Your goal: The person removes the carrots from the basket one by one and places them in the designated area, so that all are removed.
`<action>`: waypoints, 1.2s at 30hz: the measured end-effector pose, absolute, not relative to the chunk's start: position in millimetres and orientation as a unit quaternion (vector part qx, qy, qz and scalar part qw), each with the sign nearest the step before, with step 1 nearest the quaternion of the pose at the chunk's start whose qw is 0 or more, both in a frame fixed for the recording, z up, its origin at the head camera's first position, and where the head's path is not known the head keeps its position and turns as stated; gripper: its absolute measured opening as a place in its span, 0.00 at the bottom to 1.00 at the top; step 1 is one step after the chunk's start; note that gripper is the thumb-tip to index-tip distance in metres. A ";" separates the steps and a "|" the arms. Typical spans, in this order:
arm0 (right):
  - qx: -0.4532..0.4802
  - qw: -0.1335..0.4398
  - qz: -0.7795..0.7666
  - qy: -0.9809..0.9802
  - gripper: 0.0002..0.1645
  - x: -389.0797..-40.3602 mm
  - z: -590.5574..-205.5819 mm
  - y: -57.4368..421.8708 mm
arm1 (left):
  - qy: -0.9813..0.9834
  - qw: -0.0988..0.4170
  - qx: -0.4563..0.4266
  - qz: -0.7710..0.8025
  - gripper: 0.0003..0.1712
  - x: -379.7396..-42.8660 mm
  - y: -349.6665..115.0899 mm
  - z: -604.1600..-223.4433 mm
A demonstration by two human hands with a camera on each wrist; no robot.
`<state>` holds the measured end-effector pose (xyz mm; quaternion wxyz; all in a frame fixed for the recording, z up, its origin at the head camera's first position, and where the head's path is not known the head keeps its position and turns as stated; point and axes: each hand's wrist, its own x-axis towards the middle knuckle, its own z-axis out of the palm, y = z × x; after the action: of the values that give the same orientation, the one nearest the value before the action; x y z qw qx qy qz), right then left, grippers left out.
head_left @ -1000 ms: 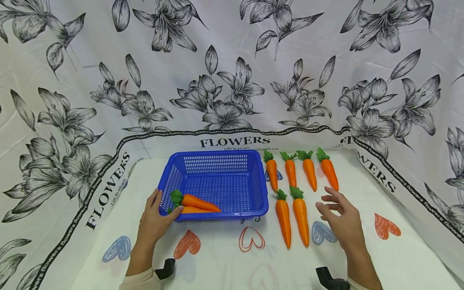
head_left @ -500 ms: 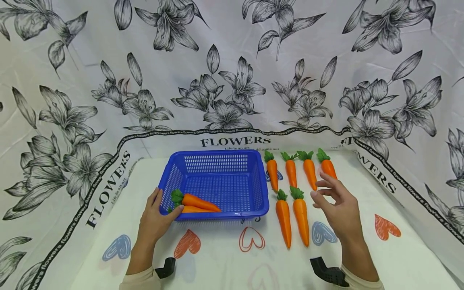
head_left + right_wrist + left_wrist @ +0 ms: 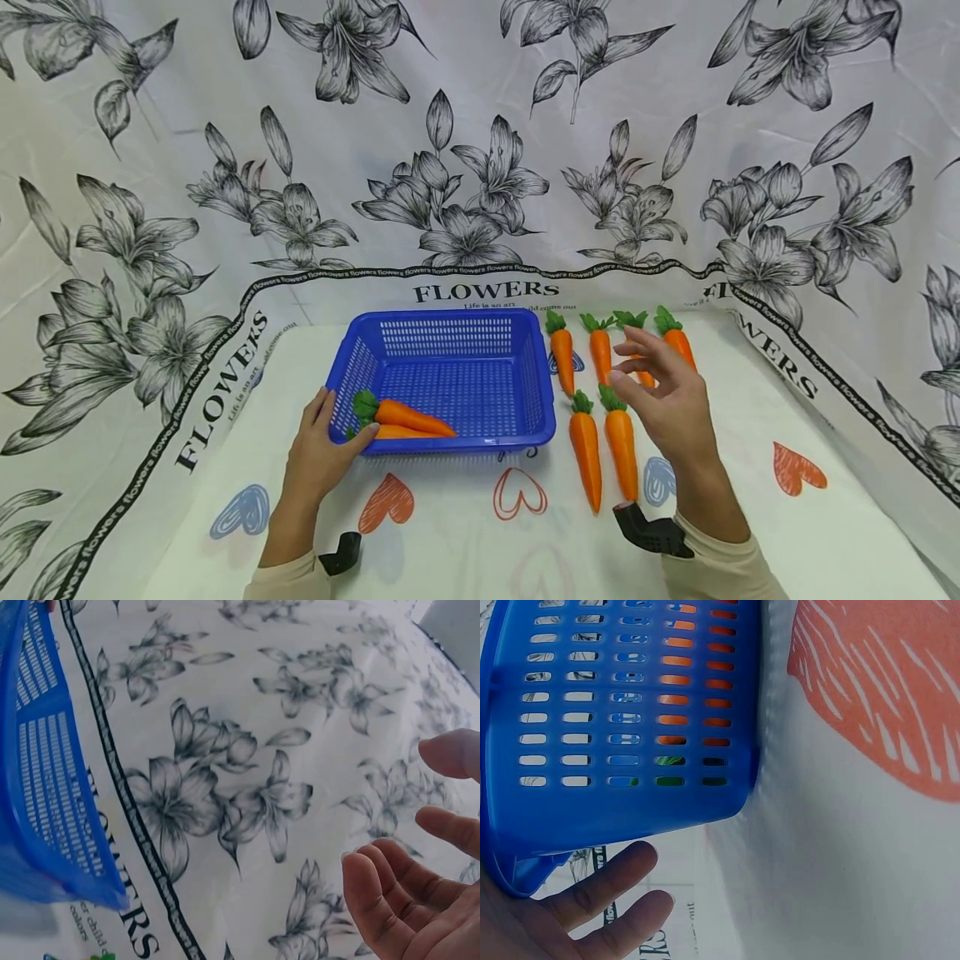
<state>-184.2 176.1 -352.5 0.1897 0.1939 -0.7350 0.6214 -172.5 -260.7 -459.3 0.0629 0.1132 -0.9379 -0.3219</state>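
My left hand holds the front left corner of a blue plastic basket, thumb over the rim. In the left wrist view, two of its fingers extend along the basket's outside. Two orange carrots with green tops lie inside, by that corner. My right hand is raised over the carrots right of the basket, fingers loosely bent and holding nothing. It partly covers a back-row carrot. The right wrist view shows its thumb and fingers apart from each other.
Several carrots form a back row, from one beside the basket to the rightmost carrot. Two more carrots, left and right, lie nearer. A white heart-patterned cloth covers the table; a flower-printed curtain hangs behind.
My right hand has moved left and slightly forward, from the right of the carrots to above them. The left hand, basket and carrots stay in place.
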 end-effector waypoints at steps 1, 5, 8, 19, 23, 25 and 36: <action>0.202 0.190 0.621 -0.733 0.33 -186.1 -351.2 173.4 | -0.938 0.063 0.112 -0.322 0.61 -172.7 -260.6 -459.1; 0.230 0.177 0.636 -0.715 0.32 -194.1 -345.6 159.8 | -0.938 0.061 0.114 -0.321 0.62 -172.8 -259.8 -458.9; 0.237 0.163 0.645 -0.708 0.32 -200.0 -342.4 147.8 | -0.938 0.060 0.117 -0.321 0.62 -172.7 -260.0 -459.5; 0.291 0.133 0.661 -0.679 0.32 -218.5 -333.9 115.5 | -0.937 0.063 0.116 -0.322 0.62 -172.8 -260.2 -459.6; 0.302 0.122 0.662 -0.676 0.33 -221.3 -333.5 108.3 | -0.938 0.063 0.115 -0.322 0.62 -173.0 -260.7 -458.7; 0.305 0.119 0.659 -0.677 0.33 -222.5 -334.4 105.5 | -0.938 0.064 0.113 -0.322 0.62 -173.0 -261.1 -458.8; 0.320 0.084 0.661 -0.673 0.33 -232.8 -339.8 85.5 | -0.938 0.064 0.106 -0.324 0.61 -172.7 -261.9 -460.3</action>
<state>-232.8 85.5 -339.8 0.0845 0.3199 -0.6733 0.6612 -172.7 -261.9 -460.3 0.0639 0.1056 -0.9381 -0.3238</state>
